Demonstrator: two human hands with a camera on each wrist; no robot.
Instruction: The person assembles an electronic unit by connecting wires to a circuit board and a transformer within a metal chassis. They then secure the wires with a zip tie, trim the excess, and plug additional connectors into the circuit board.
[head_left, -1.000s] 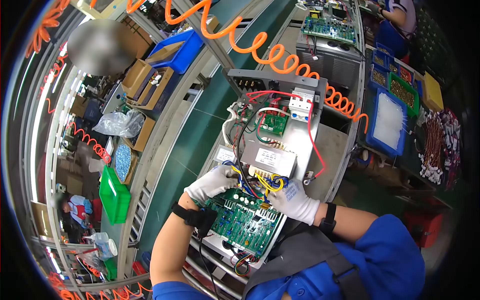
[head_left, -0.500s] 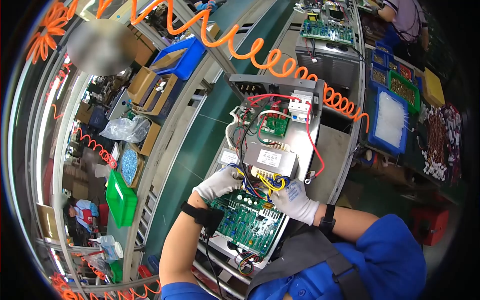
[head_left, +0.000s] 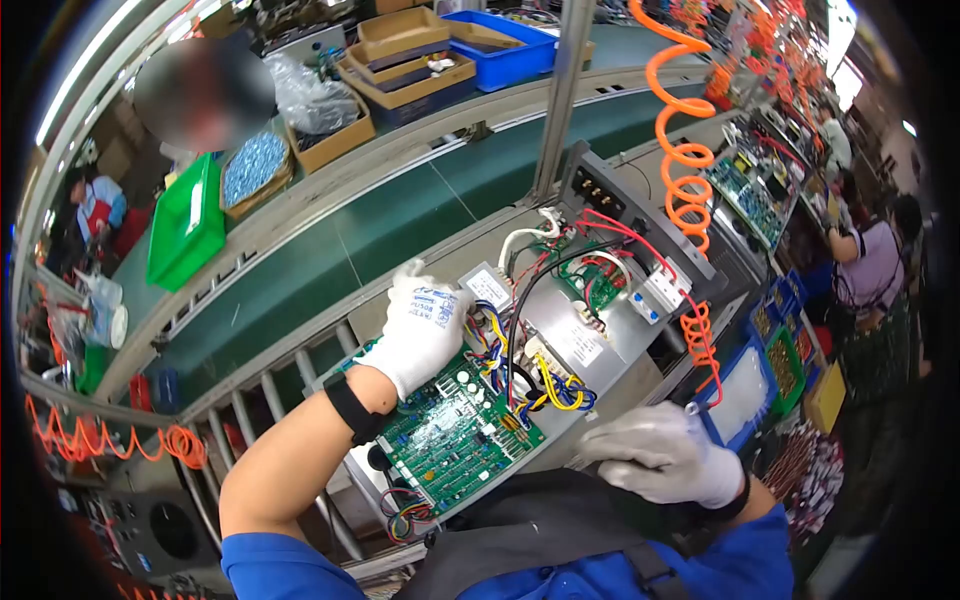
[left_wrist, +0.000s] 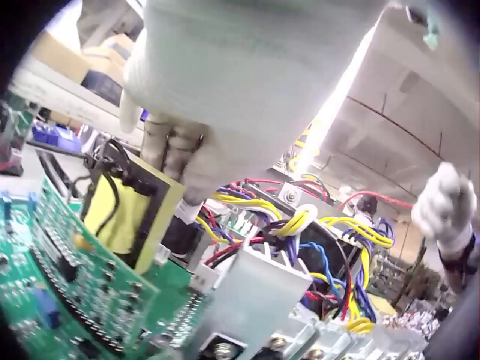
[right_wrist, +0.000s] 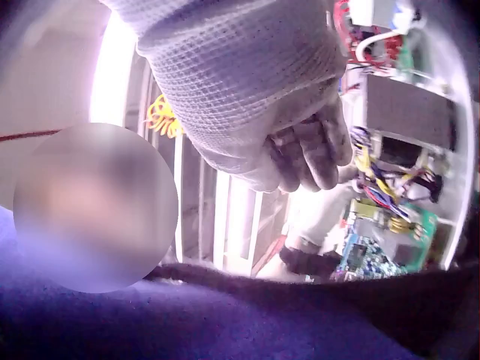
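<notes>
An open electronics unit lies in front of me, with a green circuit board (head_left: 460, 430) at its near end and a metal transformer box (head_left: 580, 340) further along. Bundles of yellow, blue and red wires (head_left: 565, 385) run between them. My gloved left hand (head_left: 425, 325) is over the board's far left edge, beside the wires. In the left wrist view its fingers (left_wrist: 184, 146) point down behind a yellow-wrapped component (left_wrist: 124, 217); the fingertips are hidden, so I cannot tell whether they hold anything. Off the unit's right side, my gloved right hand (head_left: 665, 455) hovers with loosely curled fingers.
A green conveyor (head_left: 400, 215) runs behind the unit, with a green bin (head_left: 188, 225), cardboard boxes and a blue bin (head_left: 500, 45) beyond. An orange coiled hose (head_left: 680, 130) hangs at the right. Parts bins and wire bundles (head_left: 800, 475) stand at the right; a person (head_left: 870, 255) is behind.
My right hand has left the wires and moved right, off the unit. The left hand has shifted to the board's far left side. The head view has turned, showing the unit slanted.
</notes>
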